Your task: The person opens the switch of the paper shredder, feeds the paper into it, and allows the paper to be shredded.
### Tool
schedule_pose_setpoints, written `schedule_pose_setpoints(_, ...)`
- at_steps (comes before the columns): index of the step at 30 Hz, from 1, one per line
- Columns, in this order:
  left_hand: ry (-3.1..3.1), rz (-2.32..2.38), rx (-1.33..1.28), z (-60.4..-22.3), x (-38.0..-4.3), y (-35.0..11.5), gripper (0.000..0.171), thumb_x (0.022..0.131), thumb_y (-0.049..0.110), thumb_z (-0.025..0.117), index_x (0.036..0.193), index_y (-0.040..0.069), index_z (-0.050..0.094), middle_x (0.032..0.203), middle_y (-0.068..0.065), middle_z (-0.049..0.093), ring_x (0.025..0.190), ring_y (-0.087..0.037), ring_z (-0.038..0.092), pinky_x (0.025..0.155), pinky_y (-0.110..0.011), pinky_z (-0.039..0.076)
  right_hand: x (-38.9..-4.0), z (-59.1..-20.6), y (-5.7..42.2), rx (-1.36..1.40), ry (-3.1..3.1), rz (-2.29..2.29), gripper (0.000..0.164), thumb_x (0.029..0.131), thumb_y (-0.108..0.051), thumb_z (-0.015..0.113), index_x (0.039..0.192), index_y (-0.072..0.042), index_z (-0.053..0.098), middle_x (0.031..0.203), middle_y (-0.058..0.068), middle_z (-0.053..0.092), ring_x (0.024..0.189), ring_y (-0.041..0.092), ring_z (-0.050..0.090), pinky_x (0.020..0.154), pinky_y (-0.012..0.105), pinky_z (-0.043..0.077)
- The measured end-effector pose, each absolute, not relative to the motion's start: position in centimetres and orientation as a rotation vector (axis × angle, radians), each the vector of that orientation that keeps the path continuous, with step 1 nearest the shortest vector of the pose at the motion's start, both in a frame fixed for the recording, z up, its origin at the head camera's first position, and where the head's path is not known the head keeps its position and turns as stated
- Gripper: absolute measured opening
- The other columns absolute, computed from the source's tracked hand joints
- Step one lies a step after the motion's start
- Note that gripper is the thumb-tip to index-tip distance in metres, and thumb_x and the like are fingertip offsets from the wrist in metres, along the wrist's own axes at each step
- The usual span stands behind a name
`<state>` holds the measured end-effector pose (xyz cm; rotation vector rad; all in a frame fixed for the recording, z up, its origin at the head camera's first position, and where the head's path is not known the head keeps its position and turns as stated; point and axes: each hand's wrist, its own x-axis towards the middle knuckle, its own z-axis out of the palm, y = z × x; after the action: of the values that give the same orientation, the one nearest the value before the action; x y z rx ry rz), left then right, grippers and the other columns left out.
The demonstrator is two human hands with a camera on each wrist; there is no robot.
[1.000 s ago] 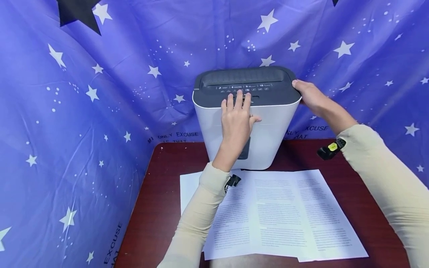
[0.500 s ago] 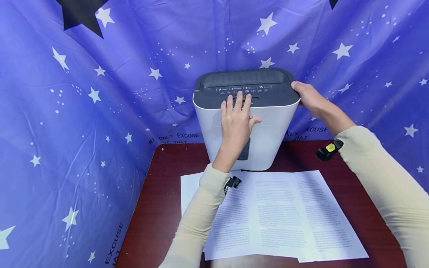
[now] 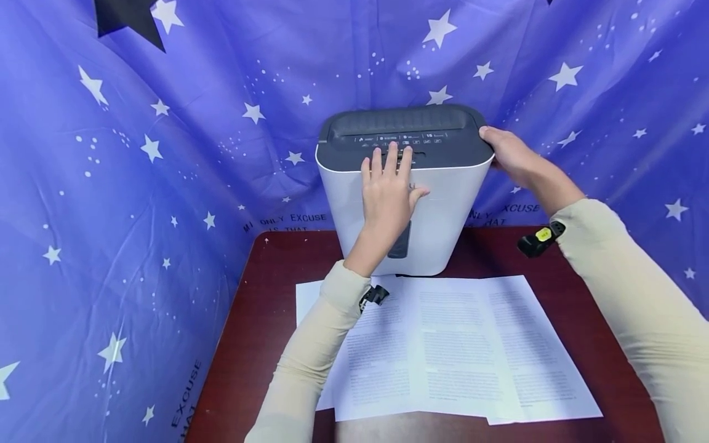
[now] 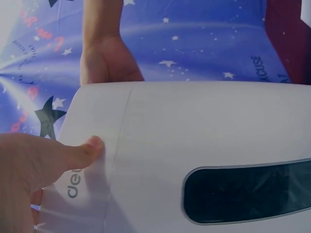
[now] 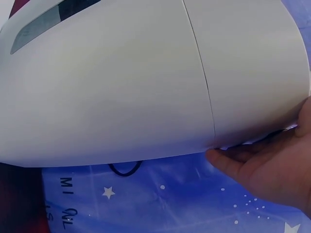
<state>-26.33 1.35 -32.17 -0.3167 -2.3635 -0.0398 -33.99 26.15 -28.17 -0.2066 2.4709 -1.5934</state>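
A white paper shredder (image 3: 437,209) with a dark grey top (image 3: 460,147) stands upright at the back of the table. My left hand (image 3: 386,197) lies over its front top edge, fingers straight and spread on the panel beside the slider switch. In the left wrist view, the left thumb (image 4: 90,150) rests on the white front next to the partly covered logo (image 4: 73,184). At the shredder's upper right side, my right hand (image 3: 512,157) holds the corner, thumb on the top rim. Its other fingers (image 5: 223,160) reach along the side and back, partly hidden.
Several overlapping printed sheets (image 3: 460,351) lie in front of the shredder on the dark red table (image 3: 260,320). A blue star-patterned curtain (image 3: 210,123) hangs close behind and at the sides. A dark cable loop (image 5: 126,171) shows beside the shredder.
My left wrist and forearm have swung slightly left, uncovering a bit of the front logo. The right hand keeps its hold. The head view has shifted a little.
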Motion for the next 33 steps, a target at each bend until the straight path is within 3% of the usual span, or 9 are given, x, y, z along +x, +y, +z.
schedule_pose_setpoints(7, -2.438, -0.151, -0.381, -32.0, -25.8, 0.9, 0.083, 0.093, 0.063, 0.062, 0.160, 0.023, 0.034, 0.166, -0.012, 0.033, 0.154, -0.034, 0.030, 0.127, -0.055, 0.022, -34.1, -27.8, 25.7, -0.160, 2.354, -1.704, 0.065, 0.107, -0.057, 0.026, 0.157, -0.016, 0.034, 0.106, -0.024, 0.061, 0.093, -0.006, 0.061, 0.088, 0.020, 0.046)
schedule_pose_setpoints(10, -2.472, -0.237, -0.462, -32.0, -25.2, 0.8, 0.087, 0.094, 0.064, 0.060, 0.163, 0.024, 0.025, 0.170, -0.011, 0.022, 0.158, -0.035, 0.016, 0.129, -0.057, 0.012, -34.1, -28.1, 25.7, -0.185, 2.273, -1.771, 0.063, 0.105, -0.062, 0.025, 0.150, -0.020, 0.040, 0.103, -0.024, 0.065, 0.100, -0.004, 0.062, 0.096, 0.023, 0.045)
schedule_pose_setpoints(13, -2.490, -0.315, -0.574, -32.6, -24.4, 0.8, 0.088, 0.096, 0.062, 0.058, 0.164, 0.023, 0.020, 0.172, -0.011, 0.012, 0.160, -0.035, 0.004, 0.129, -0.060, 0.006, -34.0, -28.7, 25.9, -0.246, 2.218, -1.798, 0.068, 0.102, -0.067, 0.017, 0.151, -0.025, 0.037, 0.122, -0.018, 0.063, 0.123, 0.005, 0.054, 0.115, 0.035, 0.035)
schedule_pose_setpoints(15, -2.492, -0.369, -0.644, -33.3, -23.9, 0.7, 0.088, 0.096, 0.060, 0.059, 0.165, 0.022, 0.018, 0.173, -0.011, 0.006, 0.160, -0.034, -0.002, 0.128, -0.061, 0.004, -33.7, -29.3, 26.2, -0.295, 2.198, -1.798, 0.071, 0.100, -0.069, 0.009, 0.155, -0.029, 0.029, 0.143, -0.008, 0.052, 0.142, 0.015, 0.041, 0.124, 0.044, 0.024)
schedule_pose_setpoints(18, -2.504, -0.438, -0.712, -34.7, -23.2, 0.7, 0.091, 0.097, 0.057, 0.059, 0.165, 0.019, 0.013, 0.173, -0.013, -0.004, 0.159, -0.032, -0.012, 0.128, -0.062, 0.001, -33.1, -30.3, 26.5, -0.318, 2.155, -1.819, 0.077, 0.099, -0.071, 0.004, 0.164, -0.030, 0.012, 0.170, 0.002, 0.020, 0.158, 0.028, 0.015, 0.130, 0.051, 0.010)
schedule_pose_setpoints(20, -2.528, -0.483, -0.728, -35.7, -22.8, 0.6, 0.095, 0.097, 0.056, 0.059, 0.165, 0.017, 0.006, 0.172, -0.013, -0.012, 0.158, -0.030, -0.018, 0.128, -0.061, -0.001, -32.7, -31.0, 26.9, -0.306, 2.131, -1.822, 0.078, 0.098, -0.071, 0.004, 0.165, -0.030, -0.002, 0.174, 0.004, -0.003, 0.159, 0.034, 0.000, 0.130, 0.054, 0.000)
schedule_pose_setpoints(22, -2.552, -0.534, -0.726, -36.9, -22.5, 0.5, 0.100, 0.097, 0.055, 0.061, 0.165, 0.013, 0.000, 0.171, -0.015, -0.019, 0.157, -0.030, -0.022, 0.128, -0.061, -0.002, -32.2, -31.9, 27.3, -0.282, 2.125, -1.812, 0.079, 0.099, -0.070, 0.005, 0.163, -0.028, -0.013, 0.171, 0.008, -0.015, 0.158, 0.036, -0.008, 0.129, 0.055, -0.005)
schedule_pose_setpoints(28, -2.607, -0.713, -0.666, -41.1, -21.2, 0.1, 0.109, 0.096, 0.050, 0.062, 0.162, 0.005, -0.013, 0.169, -0.016, -0.024, 0.157, -0.031, -0.021, 0.128, -0.059, -0.002, -30.0, -35.3, 28.3, -0.179, 2.155, -1.759, 0.080, 0.103, -0.065, 0.014, 0.159, -0.023, -0.025, 0.167, 0.013, -0.022, 0.156, 0.039, -0.013, 0.128, 0.057, -0.005)
schedule_pose_setpoints(33, -2.676, -0.941, -0.611, -44.3, -19.8, 0.2, 0.110, 0.096, 0.046, 0.062, 0.160, 0.002, -0.015, 0.169, -0.015, -0.023, 0.158, -0.031, -0.016, 0.127, -0.063, 0.002, -28.0, -38.4, 29.2, -0.108, 2.182, -1.674, 0.082, 0.108, -0.056, 0.025, 0.156, -0.018, -0.030, 0.167, 0.015, -0.023, 0.155, 0.044, -0.010, 0.128, 0.060, 0.001)
